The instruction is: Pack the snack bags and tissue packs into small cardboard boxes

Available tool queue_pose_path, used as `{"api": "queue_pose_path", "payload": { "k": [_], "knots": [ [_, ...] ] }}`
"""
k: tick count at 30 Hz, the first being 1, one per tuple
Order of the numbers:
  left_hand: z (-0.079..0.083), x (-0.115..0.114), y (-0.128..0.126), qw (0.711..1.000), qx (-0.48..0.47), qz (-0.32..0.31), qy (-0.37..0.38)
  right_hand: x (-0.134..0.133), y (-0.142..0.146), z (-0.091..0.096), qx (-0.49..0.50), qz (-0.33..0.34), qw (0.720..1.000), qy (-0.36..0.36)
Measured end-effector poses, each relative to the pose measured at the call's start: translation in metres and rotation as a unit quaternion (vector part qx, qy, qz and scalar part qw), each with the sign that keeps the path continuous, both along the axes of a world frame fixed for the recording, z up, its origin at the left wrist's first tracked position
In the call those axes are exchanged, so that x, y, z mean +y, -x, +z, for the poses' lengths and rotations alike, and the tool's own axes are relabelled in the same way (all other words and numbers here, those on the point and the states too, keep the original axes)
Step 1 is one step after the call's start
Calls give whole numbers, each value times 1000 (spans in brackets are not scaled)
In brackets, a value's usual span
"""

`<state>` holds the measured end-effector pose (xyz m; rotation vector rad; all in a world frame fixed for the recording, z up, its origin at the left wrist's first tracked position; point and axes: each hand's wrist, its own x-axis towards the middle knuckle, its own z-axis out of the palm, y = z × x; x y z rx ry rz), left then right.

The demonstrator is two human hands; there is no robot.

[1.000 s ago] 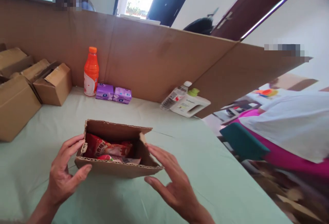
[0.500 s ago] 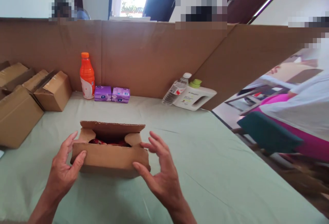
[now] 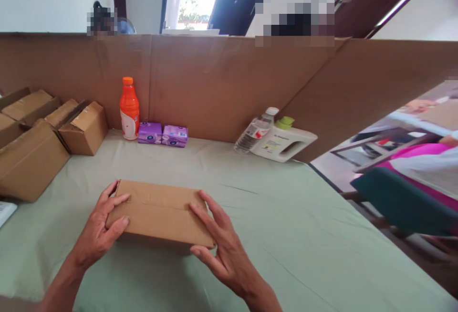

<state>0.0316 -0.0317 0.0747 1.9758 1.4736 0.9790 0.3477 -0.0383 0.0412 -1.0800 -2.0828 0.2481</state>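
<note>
A small brown cardboard box (image 3: 161,214) stands on the green cloth in front of me, its top flaps folded down flat. Whatever is inside is hidden. My left hand (image 3: 98,226) grips the left end, with fingers on the top and side and the thumb near the front edge. At the other end, my right hand (image 3: 223,243) holds the box, two fingers lying across the top and the thumb by the front right corner.
Several cardboard boxes (image 3: 32,159) stand at the left. Along the cardboard partition (image 3: 214,88) are an orange bottle (image 3: 129,109), two purple packs (image 3: 162,134), a clear bottle (image 3: 255,130) and a white jug (image 3: 282,144). A person (image 3: 425,164) sits beyond the right edge.
The box's flaps were raised, showing red contents; now they are folded down. Both hands have moved onto the top of the box. The view has shifted slightly.
</note>
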Motion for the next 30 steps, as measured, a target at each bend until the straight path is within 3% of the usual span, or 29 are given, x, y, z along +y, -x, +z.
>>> {"api": "queue_pose_path", "payload": {
  "k": [3, 11, 16, 20, 25, 30],
  "knots": [
    [3, -2, -2, 998, -25, -31, 57, -11, -3, -18, 42, -28, 997, 63],
    [-3, -17, -63, 996, 75, -26, 32, 8, -55, -46, 142, -89, 982, 90],
    [-3, -29, -61, 993, 109, -34, 39, 4, -67, -53, 136, -124, 978, 102],
    [-6, -40, -46, 990, 139, 14, -8, 22, -51, -50, 128, -79, 982, 114],
    [-16, -51, -15, 975, 166, 117, -85, 61, -4, -28, 121, 35, 982, 140],
    [-18, -50, 6, 959, 175, 182, -128, 79, 34, -17, 142, 85, 973, 158]
  ]
}}
